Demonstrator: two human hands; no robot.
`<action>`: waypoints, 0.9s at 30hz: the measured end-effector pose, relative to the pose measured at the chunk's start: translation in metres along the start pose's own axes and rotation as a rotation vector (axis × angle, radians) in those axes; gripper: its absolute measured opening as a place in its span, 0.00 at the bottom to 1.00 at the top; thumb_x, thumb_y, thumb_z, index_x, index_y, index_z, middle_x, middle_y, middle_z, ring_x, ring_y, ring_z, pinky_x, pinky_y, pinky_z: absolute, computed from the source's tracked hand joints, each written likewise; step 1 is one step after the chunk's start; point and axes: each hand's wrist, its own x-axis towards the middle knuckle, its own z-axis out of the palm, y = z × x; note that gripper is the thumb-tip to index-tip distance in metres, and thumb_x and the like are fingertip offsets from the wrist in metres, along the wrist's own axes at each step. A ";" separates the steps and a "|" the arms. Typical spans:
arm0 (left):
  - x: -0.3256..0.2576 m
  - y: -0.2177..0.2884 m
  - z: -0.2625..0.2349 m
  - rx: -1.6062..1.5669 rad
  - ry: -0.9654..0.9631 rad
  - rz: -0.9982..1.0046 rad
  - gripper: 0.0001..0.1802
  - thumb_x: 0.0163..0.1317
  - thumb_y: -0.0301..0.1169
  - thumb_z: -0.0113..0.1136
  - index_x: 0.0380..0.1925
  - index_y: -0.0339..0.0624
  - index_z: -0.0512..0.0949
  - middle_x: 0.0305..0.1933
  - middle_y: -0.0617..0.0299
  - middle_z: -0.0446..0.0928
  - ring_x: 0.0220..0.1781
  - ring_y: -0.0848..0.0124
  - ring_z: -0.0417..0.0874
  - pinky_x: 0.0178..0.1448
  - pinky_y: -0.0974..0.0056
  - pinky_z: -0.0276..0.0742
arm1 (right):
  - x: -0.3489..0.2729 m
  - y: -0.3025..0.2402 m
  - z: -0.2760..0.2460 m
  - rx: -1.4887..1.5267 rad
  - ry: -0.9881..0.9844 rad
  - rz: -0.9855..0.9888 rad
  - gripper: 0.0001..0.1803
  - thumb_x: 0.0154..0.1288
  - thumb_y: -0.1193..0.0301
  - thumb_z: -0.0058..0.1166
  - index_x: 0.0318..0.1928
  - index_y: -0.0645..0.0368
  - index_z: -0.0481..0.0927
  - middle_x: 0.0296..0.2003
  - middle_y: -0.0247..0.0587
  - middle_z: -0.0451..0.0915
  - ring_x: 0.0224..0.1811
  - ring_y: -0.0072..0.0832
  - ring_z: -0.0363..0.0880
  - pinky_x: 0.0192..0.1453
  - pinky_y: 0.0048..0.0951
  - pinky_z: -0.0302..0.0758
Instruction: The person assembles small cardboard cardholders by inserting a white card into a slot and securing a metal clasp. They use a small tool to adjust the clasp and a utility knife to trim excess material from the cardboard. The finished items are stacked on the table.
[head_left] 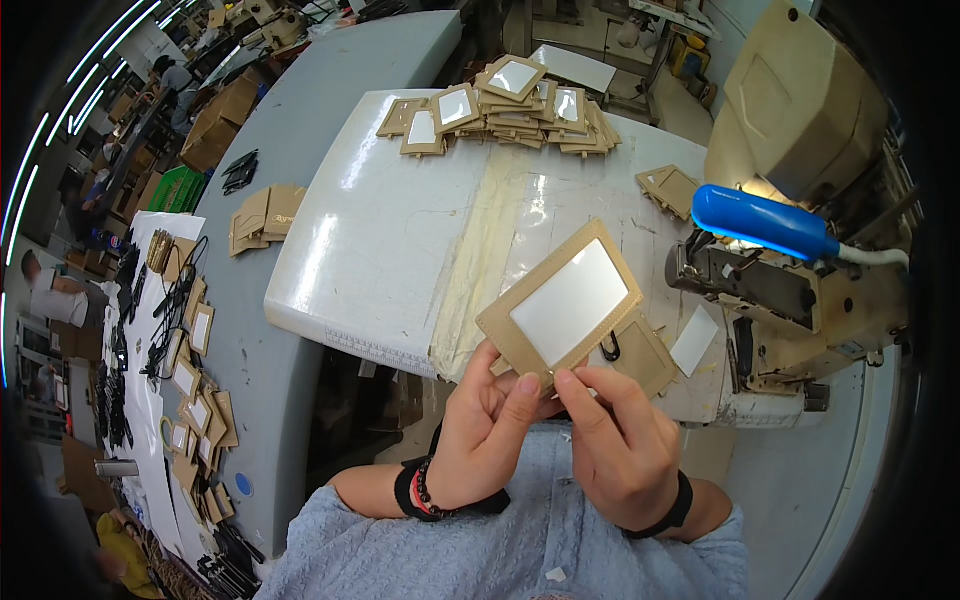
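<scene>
A tan card holder point(570, 302) with a white window and stitched edges is held up in front of me, tilted, over the near edge of the white table. My left hand point(482, 432) grips its lower left corner, with the thumb in front and the fingers behind. The thumb and forefinger of my right hand point(625, 440) pinch at its bottom edge. Whether they hold the edge itself or a loose thread there is too small to tell. Just behind lie another tan piece point(645, 352) and a small black loop point(611, 347), partly covered by the raised holder.
A heap of similar holders point(515, 110) sits at the table's far edge. On the right stand a sewing machine point(800, 300) and a blue lamp point(765, 222); a white card point(694, 341) lies before them. Leftward, a grey table point(262, 330) bears tan pieces point(265, 215) and black straps.
</scene>
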 end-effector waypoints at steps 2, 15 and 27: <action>0.000 -0.001 -0.001 0.019 -0.005 0.007 0.26 0.72 0.25 0.37 0.66 0.31 0.44 0.59 0.42 0.69 0.60 0.59 0.73 0.63 0.57 0.71 | 0.000 0.000 0.000 -0.006 -0.001 -0.004 0.20 0.49 0.81 0.55 0.46 0.72 0.78 0.41 0.51 0.77 0.32 0.34 0.81 0.29 0.26 0.78; -0.008 -0.007 -0.006 0.764 0.064 0.201 0.23 0.68 0.21 0.44 0.61 0.27 0.54 0.44 0.43 0.80 0.45 0.60 0.85 0.48 0.66 0.78 | 0.008 -0.001 -0.012 -0.127 -0.133 -0.078 0.18 0.50 0.78 0.53 0.44 0.72 0.79 0.38 0.45 0.77 0.25 0.27 0.75 0.22 0.24 0.72; -0.001 0.007 -0.002 0.059 -0.053 -0.073 0.27 0.73 0.30 0.36 0.66 0.30 0.44 0.61 0.45 0.67 0.62 0.60 0.71 0.64 0.58 0.70 | 0.007 0.021 -0.005 0.296 -0.048 -0.007 0.17 0.48 0.87 0.52 0.43 0.69 0.78 0.35 0.42 0.75 0.26 0.30 0.79 0.25 0.25 0.77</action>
